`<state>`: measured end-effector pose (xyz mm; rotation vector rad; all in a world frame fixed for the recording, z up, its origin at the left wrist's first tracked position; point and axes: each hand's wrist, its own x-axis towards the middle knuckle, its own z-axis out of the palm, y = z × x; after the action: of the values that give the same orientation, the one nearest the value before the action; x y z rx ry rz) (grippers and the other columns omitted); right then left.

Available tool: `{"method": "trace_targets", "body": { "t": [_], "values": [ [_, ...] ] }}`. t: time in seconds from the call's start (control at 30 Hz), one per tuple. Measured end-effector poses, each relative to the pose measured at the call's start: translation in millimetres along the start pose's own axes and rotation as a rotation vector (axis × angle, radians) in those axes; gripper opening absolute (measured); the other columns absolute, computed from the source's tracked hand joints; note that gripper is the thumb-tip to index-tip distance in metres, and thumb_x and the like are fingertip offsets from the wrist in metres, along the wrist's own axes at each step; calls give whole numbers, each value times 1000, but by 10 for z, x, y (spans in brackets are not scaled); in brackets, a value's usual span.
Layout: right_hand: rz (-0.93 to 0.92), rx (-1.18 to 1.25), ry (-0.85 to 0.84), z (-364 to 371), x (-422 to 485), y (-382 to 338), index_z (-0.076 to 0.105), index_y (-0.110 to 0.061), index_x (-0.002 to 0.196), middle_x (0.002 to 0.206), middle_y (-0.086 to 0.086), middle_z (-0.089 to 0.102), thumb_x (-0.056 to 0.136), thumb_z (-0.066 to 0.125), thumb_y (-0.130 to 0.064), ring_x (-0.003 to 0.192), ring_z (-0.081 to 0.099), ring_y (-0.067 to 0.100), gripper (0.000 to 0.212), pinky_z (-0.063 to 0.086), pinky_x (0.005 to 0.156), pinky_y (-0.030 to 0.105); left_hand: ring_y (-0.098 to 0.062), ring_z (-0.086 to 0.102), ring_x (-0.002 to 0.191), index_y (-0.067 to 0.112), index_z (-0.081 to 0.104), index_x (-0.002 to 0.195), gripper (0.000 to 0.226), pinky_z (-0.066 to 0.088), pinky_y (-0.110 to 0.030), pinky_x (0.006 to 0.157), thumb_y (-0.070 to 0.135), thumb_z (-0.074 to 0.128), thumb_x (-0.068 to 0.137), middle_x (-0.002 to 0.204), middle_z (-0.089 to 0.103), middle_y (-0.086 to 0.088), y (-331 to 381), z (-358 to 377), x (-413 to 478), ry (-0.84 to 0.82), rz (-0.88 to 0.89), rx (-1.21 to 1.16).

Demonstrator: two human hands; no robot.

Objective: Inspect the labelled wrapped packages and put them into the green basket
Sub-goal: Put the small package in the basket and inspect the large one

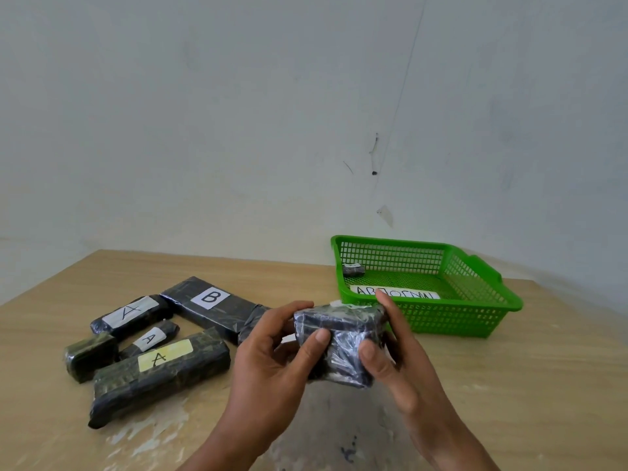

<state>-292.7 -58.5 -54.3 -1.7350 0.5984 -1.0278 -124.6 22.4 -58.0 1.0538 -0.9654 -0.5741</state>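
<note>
Lying at the left of the pale wooden table [526, 385], a group of dark film-wrapped packages waits for inspection: a small block with no visible label [90, 355], a white-labelled A package [131, 314], a smaller A package [151, 338], a long yellow-labelled A package [159, 368] and a flat B package [210, 302], most with letters facing up for easy reading. Centre: the left grip [272, 362] and the right grip [401, 362] both clasp a glossy dark wrapped block [339, 341], thumbs on its near face and fingers curled behind, holding it clear of the table, apparently to turn it and check its faces; its label is not readable. Right: the green plastic mesh basket [458, 321], near the held block, contains one small dark package [353, 269] and a white lettered paper strip [397, 293]; most of the sorting appears to remain
</note>
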Motion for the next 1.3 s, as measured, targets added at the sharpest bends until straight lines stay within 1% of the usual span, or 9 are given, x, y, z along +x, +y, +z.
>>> {"method": "trace_targets", "body": {
  "t": [0.2, 0.47, 0.57, 0.73, 0.9, 1.0, 1.07, 1.17, 1.3],
  "values": [
    [-26, 42, 87, -14, 4, 15, 51, -31, 137, 116, -2, 74, 66, 82, -47, 108, 75, 23, 79, 63, 87, 39, -24, 73, 114, 27, 64, 133, 59, 60, -36, 94, 13, 83, 79, 125, 73, -8, -33, -15, -28, -144, -30, 14],
    [-26, -14, -61, -62, -8, 64, 30, -44, 156, 143, -16, 62, 72, 85, -44, 132, 61, 9, 101, 53, 104, 29, -18, 72, 116, 23, 58, 137, 65, 59, -37, 99, 3, 78, 78, 124, 75, 2, -15, -35, -17, -155, -14, 34],
    [-63, -58, -8, -83, 12, 119, 35, -38, 154, 145, -3, 56, 66, 89, -37, 129, 62, 13, 103, 55, 98, 23, -19, 71, 118, 24, 56, 138, 68, 57, -40, 102, 5, 79, 77, 124, 75, 2, -30, -35, -10, -140, -24, 30],
    [-104, -35, 83, -98, 49, 155, 46, -29, 143, 147, 11, 48, 61, 95, -50, 131, 60, 22, 99, 57, 101, 33, -19, 71, 115, 23, 63, 129, 55, 59, -46, 99, 15, 79, 76, 120, 73, 0, -18, -44, 2, -101, -1, 75],
    [-100, 27, 307, -224, 152, 239, 72, -22, 111, 123, 15, 60, 83, 72, -70, 126, 53, 41, 56, 40, 112, 68, -5, 64, 112, 55, 62, 124, 66, 60, -30, 93, 0, 72, 90, 111, 62, 19, -31, -62, 36, -67, 27, 294],
    [-96, -13, 399, -202, 159, 198, 74, -26, 97, 116, 13, 59, 73, 80, -54, 111, 60, 31, 37, 53, 101, 50, -13, 72, 105, 53, 56, 136, 60, 60, -36, 97, 5, 61, 99, 116, 59, 13, -41, -26, 43, -73, -84, 187],
    [-60, -28, 404, -183, 145, 204, 71, -31, 100, 123, 17, 56, 66, 87, -50, 109, 64, 24, 43, 57, 91, 33, -15, 71, 114, 50, 56, 138, 43, 57, -44, 103, 29, 61, 101, 129, 60, 9, -35, -49, 51, -85, -160, 41],
    [-38, -91, 389, -155, 122, 234, 61, -39, 116, 126, 13, 59, 61, 93, -50, 114, 66, 21, 64, 62, 89, 36, -7, 59, 132, 53, 43, 149, 70, 48, -44, 113, 63, 70, 84, 147, 55, 20, -5, -112, 41, -168, -209, -53],
    [-9, 23, 315, -90, 108, 221, 52, -40, 132, 121, 11, 65, 73, 90, -40, 104, 70, 11, 70, 63, 84, 32, -10, 71, 116, 54, 30, 154, 92, 59, -20, 85, 17, 82, 87, 146, 54, 8, -6, -137, 49, -145, -173, 4]
  ]
}}
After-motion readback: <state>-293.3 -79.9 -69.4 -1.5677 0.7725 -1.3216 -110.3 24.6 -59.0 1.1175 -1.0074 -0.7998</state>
